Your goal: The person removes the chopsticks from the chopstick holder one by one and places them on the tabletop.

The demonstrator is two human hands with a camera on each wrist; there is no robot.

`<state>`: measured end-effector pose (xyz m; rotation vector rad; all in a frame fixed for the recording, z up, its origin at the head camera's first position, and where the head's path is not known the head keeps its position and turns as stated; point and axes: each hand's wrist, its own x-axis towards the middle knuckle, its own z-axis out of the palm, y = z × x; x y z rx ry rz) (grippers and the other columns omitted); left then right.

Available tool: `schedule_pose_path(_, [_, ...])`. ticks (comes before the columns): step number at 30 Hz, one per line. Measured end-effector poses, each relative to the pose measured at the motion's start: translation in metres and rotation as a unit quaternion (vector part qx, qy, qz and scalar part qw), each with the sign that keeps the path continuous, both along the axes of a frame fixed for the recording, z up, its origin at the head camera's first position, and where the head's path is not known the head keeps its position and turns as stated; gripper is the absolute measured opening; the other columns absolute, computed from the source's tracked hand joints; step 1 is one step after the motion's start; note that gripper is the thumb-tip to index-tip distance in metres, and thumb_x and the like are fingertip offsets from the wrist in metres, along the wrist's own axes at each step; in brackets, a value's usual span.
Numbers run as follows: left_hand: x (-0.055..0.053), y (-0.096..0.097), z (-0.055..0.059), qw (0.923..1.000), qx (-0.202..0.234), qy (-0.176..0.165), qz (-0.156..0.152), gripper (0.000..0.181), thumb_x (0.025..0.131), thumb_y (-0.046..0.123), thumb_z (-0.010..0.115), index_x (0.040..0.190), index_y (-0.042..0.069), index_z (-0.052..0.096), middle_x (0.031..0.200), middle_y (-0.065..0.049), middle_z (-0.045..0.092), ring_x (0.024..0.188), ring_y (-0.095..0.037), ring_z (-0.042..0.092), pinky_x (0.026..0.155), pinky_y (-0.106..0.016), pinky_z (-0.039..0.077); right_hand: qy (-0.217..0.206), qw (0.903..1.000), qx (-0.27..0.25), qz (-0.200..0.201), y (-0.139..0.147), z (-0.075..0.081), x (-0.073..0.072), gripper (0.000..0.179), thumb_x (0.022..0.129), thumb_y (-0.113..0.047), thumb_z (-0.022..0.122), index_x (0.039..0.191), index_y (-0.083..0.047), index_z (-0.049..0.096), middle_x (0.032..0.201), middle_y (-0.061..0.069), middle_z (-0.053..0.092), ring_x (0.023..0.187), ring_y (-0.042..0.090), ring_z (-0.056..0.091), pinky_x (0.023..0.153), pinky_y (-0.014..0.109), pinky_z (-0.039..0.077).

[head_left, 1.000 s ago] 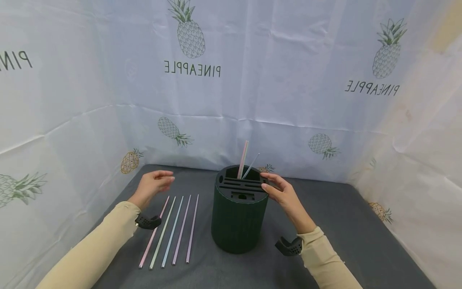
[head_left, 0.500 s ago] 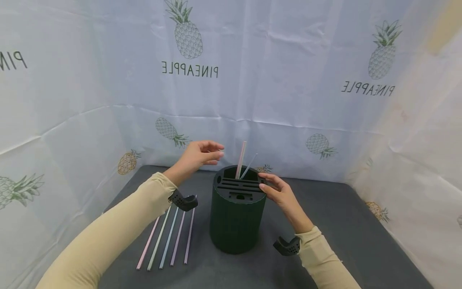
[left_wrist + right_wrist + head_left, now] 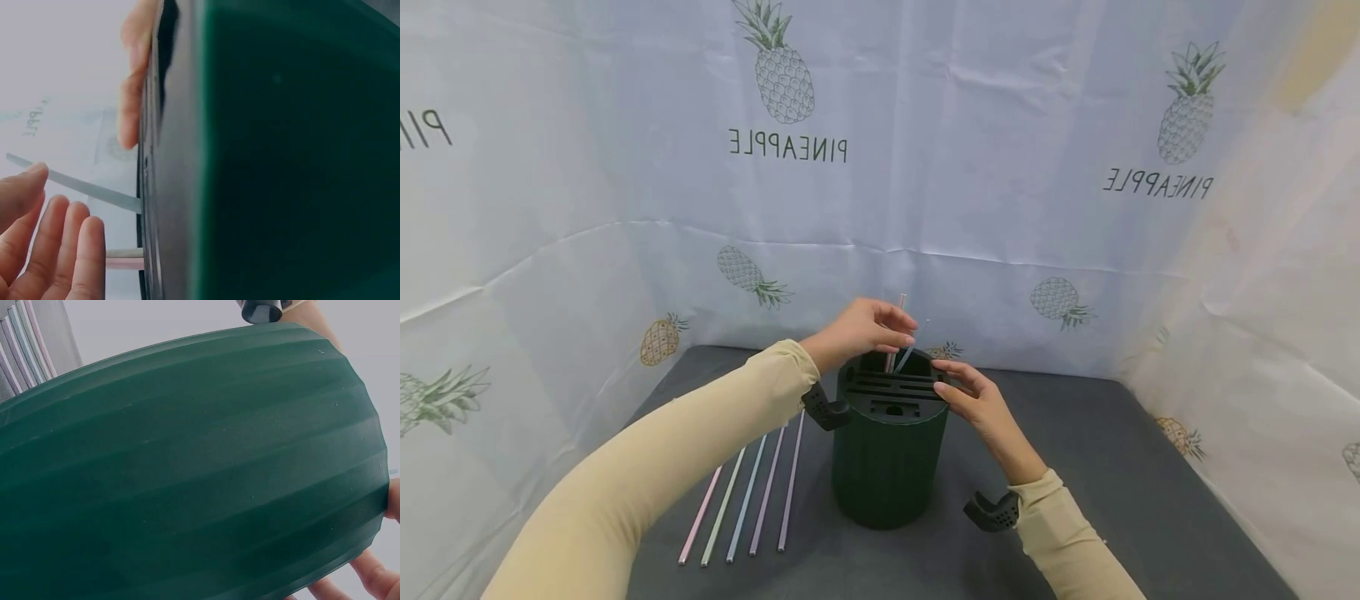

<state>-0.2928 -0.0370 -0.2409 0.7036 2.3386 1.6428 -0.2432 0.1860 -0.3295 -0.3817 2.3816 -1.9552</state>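
Observation:
A dark green ribbed utensil holder [image 3: 886, 471] stands upright, with a black slotted top. My right hand [image 3: 983, 404] grips its right rim, thumb on top and fingers over the edge. Above the rear opening, my left hand [image 3: 867, 332] reaches around the upright chopsticks, fingers parted. The left wrist view shows a blue chopstick [image 3: 94, 190] leaning by the thumb; a pale green chopstick [image 3: 125, 253] and a pink chopstick [image 3: 125, 265] stand beyond the fingers. No firm grip on them is visible. The left hand partly hides the opening and the chopsticks in the head view.
Several chopsticks [image 3: 747, 500] in pink, green, blue and purple lie side by side on the dark grey tabletop [image 3: 1060, 467], left of the holder. The left forearm [image 3: 700, 433] covers their far ends. A white pineapple-print curtain [image 3: 955, 167] surrounds the table.
My left hand has moved right, from above the lying chopsticks to those in the holder. My right hand has stayed at the rim. The view has shifted slightly.

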Motion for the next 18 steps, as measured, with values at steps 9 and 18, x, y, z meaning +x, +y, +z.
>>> schedule_pose_path(9, [0.0004,0.006,-0.0026,0.9991,-0.04,0.005,-0.009,0.029,0.088,0.006,0.07,0.116,0.0,0.065,0.115,-0.015,0.065,0.101,-0.024,0.065,0.092,-0.041,0.055,0.0,1.0,-0.003,0.003,0.0,0.0,0.0,0.049,0.096,-0.032,0.062,0.14,-0.017,0.048,0.151,0.009,0.033,0.14,0.034,0.036,0.111,0.059,0.032])
schedule_pose_path(18, [0.0,0.0023,0.002,1.0,0.002,0.006,0.006,0.027,0.088,0.001,0.069,0.114,-0.004,0.063,0.111,-0.017,0.065,0.102,-0.03,0.065,0.089,-0.038,0.057,-0.001,1.0,-0.003,0.004,0.001,-0.0009,-0.0005,0.049,0.096,-0.032,0.061,0.141,-0.016,0.048,0.152,0.009,0.033,0.14,0.033,0.035,0.112,0.059,0.032])
